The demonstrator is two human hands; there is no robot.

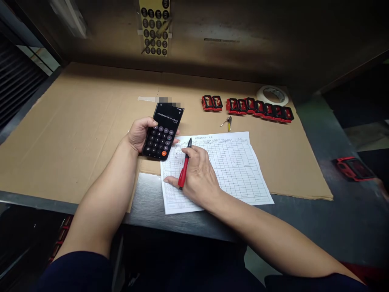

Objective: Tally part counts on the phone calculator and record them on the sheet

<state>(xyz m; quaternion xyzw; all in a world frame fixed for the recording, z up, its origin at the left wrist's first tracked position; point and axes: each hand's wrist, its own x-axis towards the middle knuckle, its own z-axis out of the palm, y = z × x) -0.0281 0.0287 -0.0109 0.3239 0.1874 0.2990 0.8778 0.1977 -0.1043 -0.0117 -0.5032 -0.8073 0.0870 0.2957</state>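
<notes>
My left hand point(140, 134) holds a black smartphone point(162, 132) showing a calculator screen, tilted up above the cardboard. My right hand point(197, 174) grips a red pen point(184, 170), and the hand rests on a printed paper form point(234, 170). The pen's tip is hidden behind my fingers. The form is a ruled grid with a heading in small print, lying partly on bare metal and partly on a cardboard sheet point(75, 134).
Red-and-black plastic parts point(258, 107) stand in a row at the back, with a pair point(212, 103) to their left. Nearby are a tape roll point(272, 95), a small metal clip point(228, 123) and a sticker sheet point(154, 28). Another red part point(354, 168) lies at far right.
</notes>
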